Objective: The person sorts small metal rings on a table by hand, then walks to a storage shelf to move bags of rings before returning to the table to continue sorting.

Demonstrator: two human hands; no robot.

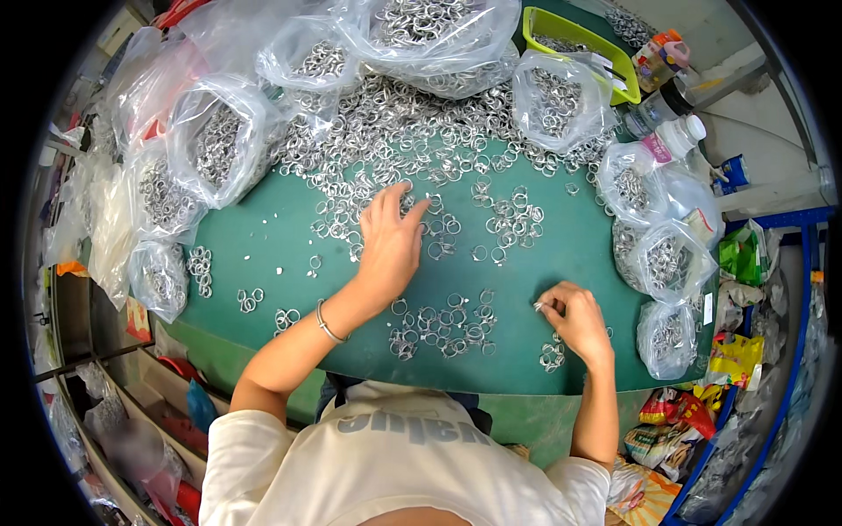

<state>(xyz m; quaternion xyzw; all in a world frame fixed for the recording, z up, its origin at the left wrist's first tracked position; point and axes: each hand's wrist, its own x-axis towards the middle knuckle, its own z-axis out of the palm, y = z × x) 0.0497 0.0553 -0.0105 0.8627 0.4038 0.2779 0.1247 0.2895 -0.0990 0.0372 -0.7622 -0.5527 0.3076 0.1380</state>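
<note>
Silver metal rings [438, 167] are heaped at the back of the green table and thin out toward its middle. My left hand [390, 237] reaches over the near fringe of this heap, its thumb and fingers apart around some rings; nothing is visibly held. At the right, my right hand [574, 323] is closed in a pinch, with a small silver ring [538, 307] at its fingertips. Just below that hand lies a little cluster of rings [552, 353]. Between my forearms, near the front edge, is a larger loose group of rings [452, 326].
Clear plastic bags of rings [224, 145] line the left side, with more bags [671, 263] down the right. A yellow-green basket [627, 66] stands at the back right, next to bottles [675, 136]. A blue shelf [794, 351] with colourful packets is beyond the table's right edge.
</note>
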